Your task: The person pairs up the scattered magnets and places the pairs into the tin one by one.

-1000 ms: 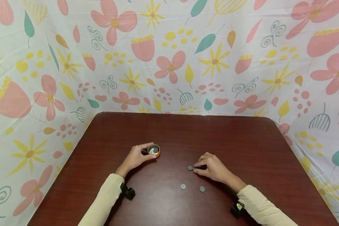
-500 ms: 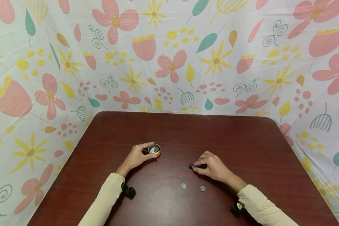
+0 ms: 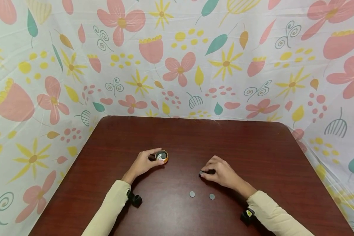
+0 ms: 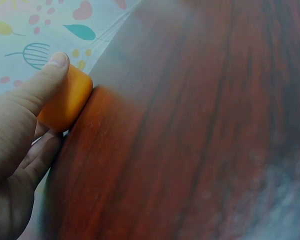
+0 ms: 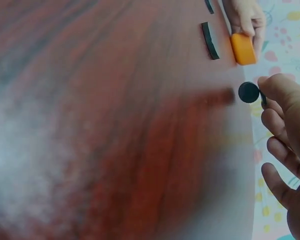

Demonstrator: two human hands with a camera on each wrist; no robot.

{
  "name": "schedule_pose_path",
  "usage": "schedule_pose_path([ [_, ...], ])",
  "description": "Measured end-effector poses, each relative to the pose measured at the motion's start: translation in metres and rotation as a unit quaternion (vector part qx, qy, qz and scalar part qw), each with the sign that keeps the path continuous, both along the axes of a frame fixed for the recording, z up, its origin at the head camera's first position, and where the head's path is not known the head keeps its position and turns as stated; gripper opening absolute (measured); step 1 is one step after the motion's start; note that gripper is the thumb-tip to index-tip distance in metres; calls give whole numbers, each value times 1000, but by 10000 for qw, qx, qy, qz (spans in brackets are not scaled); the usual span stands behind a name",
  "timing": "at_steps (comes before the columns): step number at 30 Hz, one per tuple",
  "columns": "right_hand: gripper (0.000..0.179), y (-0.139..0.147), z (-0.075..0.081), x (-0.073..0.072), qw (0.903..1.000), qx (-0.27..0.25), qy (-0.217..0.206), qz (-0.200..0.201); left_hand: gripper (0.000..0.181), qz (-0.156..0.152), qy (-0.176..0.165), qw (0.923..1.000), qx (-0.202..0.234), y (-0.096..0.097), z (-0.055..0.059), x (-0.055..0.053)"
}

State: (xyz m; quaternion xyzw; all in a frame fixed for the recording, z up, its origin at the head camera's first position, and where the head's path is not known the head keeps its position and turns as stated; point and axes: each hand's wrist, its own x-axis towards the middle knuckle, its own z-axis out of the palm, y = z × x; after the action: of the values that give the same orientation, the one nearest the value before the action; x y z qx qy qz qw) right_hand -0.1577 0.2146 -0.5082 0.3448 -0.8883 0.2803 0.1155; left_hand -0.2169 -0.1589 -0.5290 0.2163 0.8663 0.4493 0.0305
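In the head view my left hand [image 3: 143,163] grips a small round orange container [image 3: 166,159], thumb on the near side and fingers on the far side. Inside it are a shiny surface and a dark disc [image 3: 163,156]. My right hand [image 3: 221,171] pinches a small dark grey disc [image 3: 201,172] between thumb and fingertips, close over the table. The right wrist view shows a black disc [image 5: 248,92] face on at those fingertips, with a second dark edge beside it. Two loose grey discs, a left one [image 3: 192,194] and a right one [image 3: 212,196], lie nearer me.
Both hands work over a dark red-brown table [image 3: 177,216] with rounded far corners. A white cloth [image 3: 177,42] printed with flowers and leaves hangs behind it and along both sides. Each wrist carries a small black camera, such as the left camera [image 3: 135,199].
The disc that lay beside my right fingertips has tipped up and come against the pinched one. My right hand has shifted slightly. My left hand keeps its hold on the container.
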Motion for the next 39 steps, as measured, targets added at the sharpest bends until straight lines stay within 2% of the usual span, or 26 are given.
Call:
schedule_pose_path([
  [8, 12, -5, 10, -7, 9999, -71, 68, 119, 67, -61, -44, 9999, 70, 0, 1, 0],
  [18, 13, -24, 25, -35, 9994, -57, -10, 356, 68, -109, -79, 9999, 91, -2, 2, -1],
  [23, 13, -41, 31, -53, 9987, -266, -95, 421, 68, -77, -105, 9999, 55, -1, 1, -1],
  [30, 13, -69, 33, -76, 9968, -457, 123, 638, 67, -10, -30, 10000, 19, 0, 1, -3],
  [39, 15, -106, 30, -89, 9947, -420, -14, 934, 66, -34, -14, 10000, 85, 0, 0, -3],
])
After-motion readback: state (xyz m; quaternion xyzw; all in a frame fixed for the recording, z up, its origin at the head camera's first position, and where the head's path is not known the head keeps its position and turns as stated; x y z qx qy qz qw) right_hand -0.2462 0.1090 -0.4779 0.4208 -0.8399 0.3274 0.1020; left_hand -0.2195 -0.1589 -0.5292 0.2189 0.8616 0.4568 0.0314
